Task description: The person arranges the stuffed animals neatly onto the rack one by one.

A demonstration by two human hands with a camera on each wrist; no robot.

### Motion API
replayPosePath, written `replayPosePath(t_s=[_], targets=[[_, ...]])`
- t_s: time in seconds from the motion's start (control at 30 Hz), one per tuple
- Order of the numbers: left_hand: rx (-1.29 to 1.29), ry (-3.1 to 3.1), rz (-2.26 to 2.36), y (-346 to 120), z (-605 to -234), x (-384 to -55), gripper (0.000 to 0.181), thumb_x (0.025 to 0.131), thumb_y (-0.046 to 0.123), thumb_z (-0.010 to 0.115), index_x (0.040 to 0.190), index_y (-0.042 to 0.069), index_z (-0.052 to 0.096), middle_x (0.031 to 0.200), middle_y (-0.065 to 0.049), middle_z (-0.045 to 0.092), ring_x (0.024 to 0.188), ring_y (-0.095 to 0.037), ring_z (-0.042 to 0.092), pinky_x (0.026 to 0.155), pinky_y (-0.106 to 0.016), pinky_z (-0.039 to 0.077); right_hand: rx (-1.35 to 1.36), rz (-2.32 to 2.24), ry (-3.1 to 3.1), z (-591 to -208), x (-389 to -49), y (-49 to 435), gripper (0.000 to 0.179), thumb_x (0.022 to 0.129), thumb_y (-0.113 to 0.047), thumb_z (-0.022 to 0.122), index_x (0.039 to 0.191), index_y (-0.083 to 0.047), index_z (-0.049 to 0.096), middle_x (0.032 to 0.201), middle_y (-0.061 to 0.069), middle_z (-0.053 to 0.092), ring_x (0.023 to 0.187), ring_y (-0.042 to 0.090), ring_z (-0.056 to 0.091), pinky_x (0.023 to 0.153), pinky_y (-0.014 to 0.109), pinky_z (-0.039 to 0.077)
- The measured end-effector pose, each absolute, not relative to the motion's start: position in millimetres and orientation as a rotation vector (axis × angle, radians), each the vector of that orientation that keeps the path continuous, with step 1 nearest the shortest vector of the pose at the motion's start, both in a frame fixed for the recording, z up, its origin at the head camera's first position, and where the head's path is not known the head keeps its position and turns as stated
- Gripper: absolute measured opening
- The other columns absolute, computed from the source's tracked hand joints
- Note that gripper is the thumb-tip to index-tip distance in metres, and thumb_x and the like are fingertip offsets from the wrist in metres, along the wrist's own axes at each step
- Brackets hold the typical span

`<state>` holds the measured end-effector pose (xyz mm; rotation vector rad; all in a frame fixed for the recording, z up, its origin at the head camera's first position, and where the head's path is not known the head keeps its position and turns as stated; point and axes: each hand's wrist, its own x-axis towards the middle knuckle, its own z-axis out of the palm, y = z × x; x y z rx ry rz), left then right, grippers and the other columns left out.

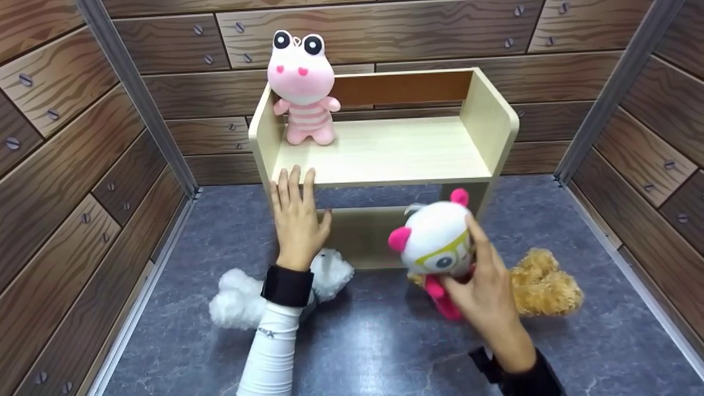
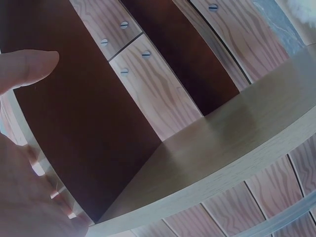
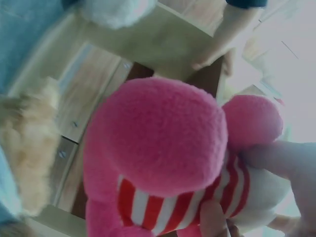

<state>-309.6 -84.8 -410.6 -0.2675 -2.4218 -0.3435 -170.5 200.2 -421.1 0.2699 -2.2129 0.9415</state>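
Floor: dark grey, marbled (image 1: 374,357); white plush (image 1: 239,305) near left, partly behind the left forearm; brown plush (image 1: 544,286) near right
Walls: wood-plank print (image 1: 418,33) left, far and right
Shelf (image 1: 396,154): pale; pink toy (image 1: 302,80) upright on top, far left
Left hand (image 1: 297,220): fingers straight, slightly spread, touching the shelf's near left edge; holding nothing
Right hand (image 1: 487,291): fingers curled round the white-headed toy (image 1: 437,234); toy tilted, before the shelf's near right

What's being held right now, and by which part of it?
The right hand holds the pink-eared plush toy by its head and upper body. The left hand rests on the shelf, holding nothing.
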Motion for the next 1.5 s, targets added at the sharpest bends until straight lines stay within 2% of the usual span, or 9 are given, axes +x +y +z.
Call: replayPosePath(t_s=[0.07,0.23,0.5,0.67,0.77,0.9,0.97,1.27,1.5], targets=[[-0.268,-2.419,-0.344,-85,-411,-310,0.085,0.079,0.032,0.078,0.150,0.010,0.036,0.157,-0.019,0.030,0.149,-0.040,0.018,0.124,-0.051,0.000,0.237,0.971,-2.195,-410,-173,200,0.113,0.063,0.002,0.090,0.157,-0.018,0.029,0.139,0.028,0.052,0.104,0.043,0.062,0.076,0.052,0.059],[-0.267,-2.418,-0.346,-85,-412,-311,0.086,0.079,0.032,0.078,0.150,0.010,0.036,0.157,-0.019,0.030,0.149,-0.039,0.018,0.124,-0.050,-0.001,0.150,1.037,-2.134,-383,-181,199,0.109,0.072,0.000,0.085,0.158,-0.025,0.023,0.145,0.024,0.047,0.113,0.044,0.060,0.086,0.053,0.057],[-0.262,-2.406,-0.334,-84,-412,-310,0.085,0.079,0.032,0.079,0.150,0.010,0.036,0.156,-0.019,0.031,0.149,-0.040,0.018,0.124,-0.051,0.000,0.123,1.023,-1.984,-354,-203,197,0.102,0.079,-0.011,0.084,0.158,-0.017,0.020,0.139,0.024,0.050,0.112,0.035,0.061,0.086,0.049,0.058],[-0.267,-2.401,-0.341,-84,-410,-310,0.085,0.079,0.032,0.079,0.150,0.010,0.036,0.156,-0.020,0.031,0.149,-0.040,0.018,0.124,-0.051,0.000,0.122,1.006,-1.890,-341,-218,194,0.100,0.079,-0.017,0.084,0.156,-0.013,0.021,0.143,0.017,0.050,0.112,0.030,0.061,0.087,0.041,0.058],[-0.270,-2.401,-0.350,-84,-410,-310,0.085,0.079,0.032,0.078,0.149,0.010,0.037,0.156,-0.020,0.031,0.149,-0.040,0.019,0.124,-0.051,0.000,0.150,1.039,-1.815,-337,-230,191,0.101,0.079,-0.015,0.084,0.155,-0.006,0.018,0.149,0.012,0.044,0.121,0.025,0.057,0.097,0.036,0.054],[-0.262,-2.420,-0.342,-84,-411,-310,0.084,0.080,0.033,0.077,0.150,0.010,0.036,0.157,-0.020,0.030,0.149,-0.040,0.018,0.124,-0.051,-0.001,0.261,1.058,-1.720,-333,-249,189,0.103,0.079,-0.009,0.082,0.151,0.006,0.010,0.156,0.012,0.034,0.133,0.021,0.048,0.111,0.033,0.041],[-0.259,-2.428,-0.337,-84,-411,-310,0.084,0.081,0.033,0.077,0.151,0.010,0.036,0.157,-0.019,0.030,0.150,-0.040,0.017,0.124,-0.051,-0.001,0.290,1.057,-1.699,-332,-257,189,0.103,0.080,-0.008,0.081,0.150,0.007,0.008,0.156,0.012,0.034,0.134,0.019,0.047,0.114,0.033,0.038],[-0.253,-2.424,-0.339,-85,-412,-310,0.085,0.080,0.033,0.078,0.150,0.010,0.036,0.157,-0.019,0.030,0.149,-0.039,0.017,0.124,-0.050,0.000,0.257,1.059,-1.705,-325,-286,189,0.097,0.078,-0.006,0.082,0.153,-0.006,0.020,0.155,0.008,0.035,0.131,0.017,0.047,0.111,0.030,0.038],[-0.261,-2.415,-0.334,-84,-411,-310,0.085,0.079,0.034,0.078,0.150,0.010,0.037,0.156,-0.020,0.031,0.149,-0.040,0.019,0.124,-0.052,0.001,0.268,1.002,-1.611,-324,-311,191,0.090,0.074,-0.004,0.083,0.147,-0.005,0.030,0.149,0.010,0.035,0.133,0.015,0.041,0.114,0.031,0.033]])
